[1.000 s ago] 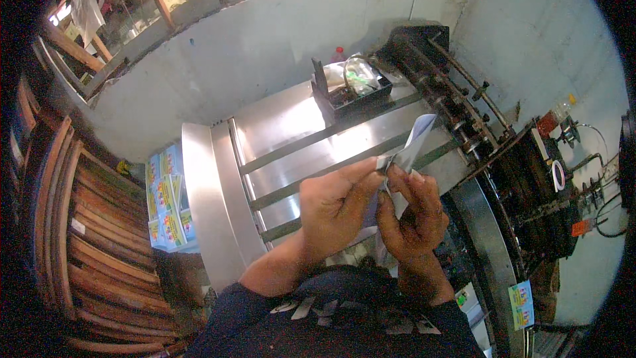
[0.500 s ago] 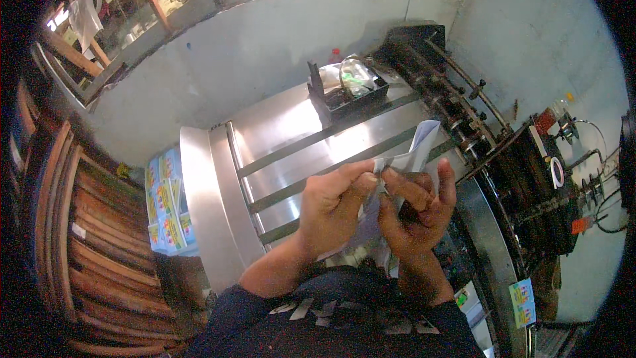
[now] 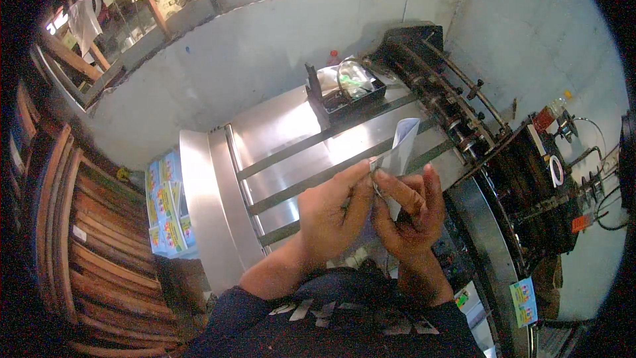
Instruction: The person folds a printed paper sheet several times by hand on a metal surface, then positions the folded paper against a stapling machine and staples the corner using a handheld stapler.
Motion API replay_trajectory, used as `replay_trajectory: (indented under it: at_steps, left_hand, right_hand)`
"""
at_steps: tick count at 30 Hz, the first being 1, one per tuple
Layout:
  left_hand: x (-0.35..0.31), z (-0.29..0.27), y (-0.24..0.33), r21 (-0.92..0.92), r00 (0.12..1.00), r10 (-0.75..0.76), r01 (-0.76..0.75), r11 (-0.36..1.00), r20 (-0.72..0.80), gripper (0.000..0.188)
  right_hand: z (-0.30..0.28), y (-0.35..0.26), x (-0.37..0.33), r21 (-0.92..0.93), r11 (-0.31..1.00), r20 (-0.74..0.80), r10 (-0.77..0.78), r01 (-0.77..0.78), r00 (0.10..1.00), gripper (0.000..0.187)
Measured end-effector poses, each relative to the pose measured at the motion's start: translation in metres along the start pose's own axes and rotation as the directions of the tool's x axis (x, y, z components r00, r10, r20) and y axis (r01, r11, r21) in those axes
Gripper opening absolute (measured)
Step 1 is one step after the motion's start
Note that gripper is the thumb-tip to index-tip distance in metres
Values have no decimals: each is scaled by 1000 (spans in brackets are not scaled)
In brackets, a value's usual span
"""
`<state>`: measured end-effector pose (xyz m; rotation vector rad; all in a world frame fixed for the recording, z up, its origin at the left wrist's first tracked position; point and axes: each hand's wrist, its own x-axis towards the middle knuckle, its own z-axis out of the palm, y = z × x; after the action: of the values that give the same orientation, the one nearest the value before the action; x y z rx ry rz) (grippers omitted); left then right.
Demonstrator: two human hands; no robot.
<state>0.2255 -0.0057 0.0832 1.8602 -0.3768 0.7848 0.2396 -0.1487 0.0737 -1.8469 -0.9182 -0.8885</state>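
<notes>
A pale folded sheet of paper [image 3: 402, 146] is held up in front of me, its far end curling upward. My left hand [image 3: 336, 205] is closed, pinching the sheet's near edge between thumb and forefinger. Right beside it my right hand [image 3: 409, 215] pinches the same edge, its outer fingers raised and loosely bent. The two sets of fingertips meet around a small pale bit at the fold, too small to make out. Part of the sheet hangs below and behind the hands, mostly hidden by them.
Beneath the hands is a metal feed table [image 3: 278, 152] with dark belts [image 3: 291, 189]. A black open box [image 3: 354, 96] of odds and ends stands on it. Dark machine rollers [image 3: 464, 129] lie right, stacked printed sheets [image 3: 169, 205] left, wooden frames [image 3: 106, 245] far left.
Both hands have shifted slightly left, fingertips still together. The paper's raised end has moved left with them and looks narrower.
</notes>
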Motion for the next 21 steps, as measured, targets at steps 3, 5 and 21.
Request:
replay_trajectory:
  at_steps: [3, 5, 21]
  left_hand:
    - [1, 1, 0, 19, 999, 38, -38, 999, -16, 23]
    - [1, 1, 0, 17, 997, 70, -69, 997, -34, 23]
    - [6, -8, -1, -68, 992, 78, -71, 995, 101, 29]
  right_hand:
    - [1, 1, -1, -8, 1000, -9, -2, 2, 1000, 85]
    - [1, 0, -3, -22, 1000, -6, 4, -4, 1000, 86]
    - [-10, -7, 4, 244, 923, 110, 278, -297, 954, 58]
